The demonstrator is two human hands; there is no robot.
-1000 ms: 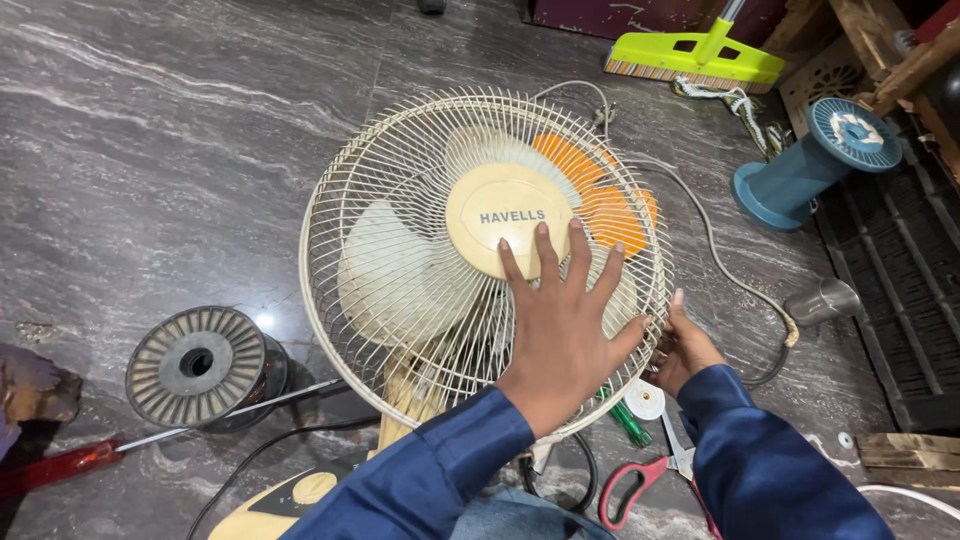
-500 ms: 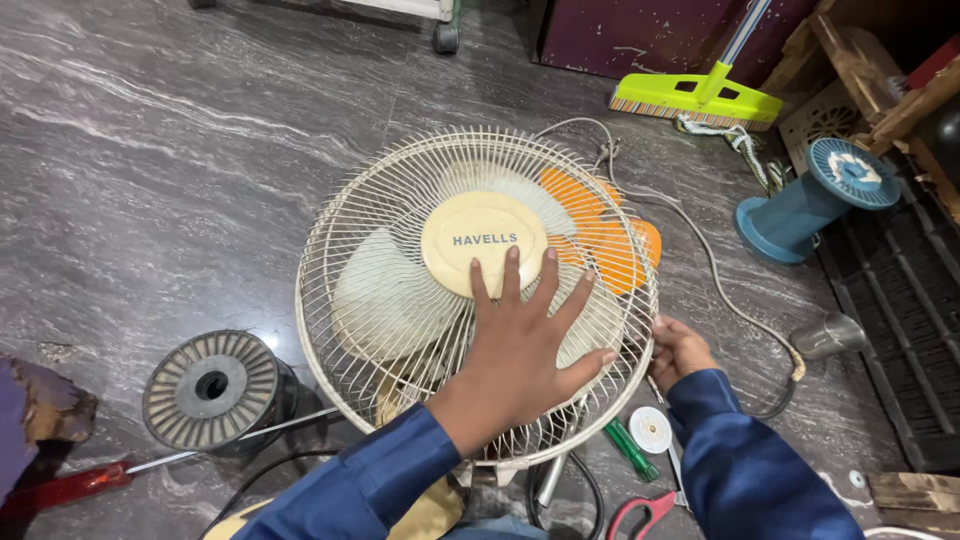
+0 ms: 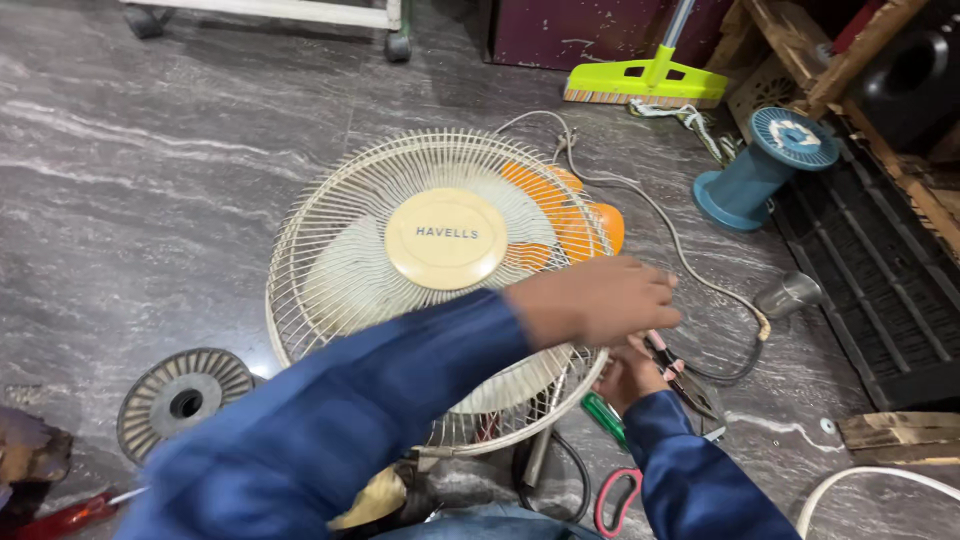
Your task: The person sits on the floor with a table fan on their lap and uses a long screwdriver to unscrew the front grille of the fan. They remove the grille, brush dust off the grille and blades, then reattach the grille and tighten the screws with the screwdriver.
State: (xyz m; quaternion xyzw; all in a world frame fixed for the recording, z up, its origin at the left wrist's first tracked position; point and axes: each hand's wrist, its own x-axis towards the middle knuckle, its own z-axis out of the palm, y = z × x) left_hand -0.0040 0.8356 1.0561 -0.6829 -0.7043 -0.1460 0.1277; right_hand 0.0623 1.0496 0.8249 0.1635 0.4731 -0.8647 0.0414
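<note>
Lying on floor: a table fan (image 3: 440, 290) rests flat on the grey marbled floor (image 3: 150, 200), cream wire guard facing up; a round cream hub cap sits at its centre; pale and orange blades show through the wires
Left hand (image 3: 595, 298): reaches across the near right edge of the guard in a blue sleeve; fingers bent and drawn together above the rim; blurred by motion, so I cannot tell whether it pinches a wire or hangs just clear
Right hand (image 3: 632, 375): lies just outside the guard's near right rim, partly under the left hand; closed around pliers (image 3: 680, 378) with dark jaws pointing away to the right; a pinkish handle shows between the fingers
Cable (image 3: 660, 225): a pale cord runs from the far edge of the fan, curves along the right side and ends near the pliers
Metal cup (image 3: 790, 295): lies tipped on the floor, to the right of the cord, apart from the fan
Blue spool (image 3: 765, 165): lies tilted toward the far right of the floor, close to a dark grille
Grey reel (image 3: 180, 400): lies flat near the left, just beside the guard's near left rim
Green-handled screwdriver (image 3: 603, 418): lies on the floor at the near rim, touching or almost touching the right wrist
Red-handled tool (image 3: 618, 500): lies at the near edge of view, beside the right sleeve
Green broom head (image 3: 645, 82): rests at the far side of the floor, well apart from the fan
</note>
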